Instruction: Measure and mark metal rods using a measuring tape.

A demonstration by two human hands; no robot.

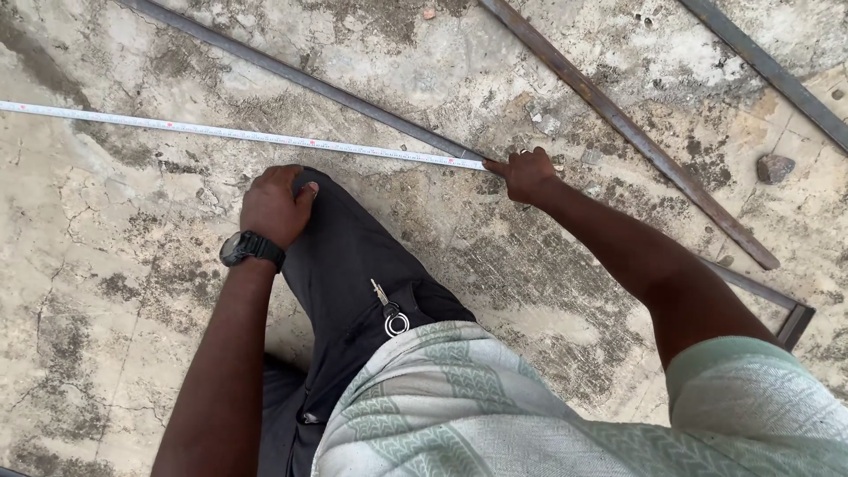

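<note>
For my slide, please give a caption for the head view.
Right hand pins a tape measure beside a steel bar; left hand rests on knee.

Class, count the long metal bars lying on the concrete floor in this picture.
3: one running under the tape measure, one right of the right hand, one top right; others may lie outside the frame.

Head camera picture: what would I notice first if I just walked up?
First the long white tape measure, stretched flat across the cracked concrete floor from the left edge to the middle. The right hand presses its end down beside a rusty metal bar, which slants across the upper right. The left hand, with a black wristwatch, rests on the person's knee.
</note>
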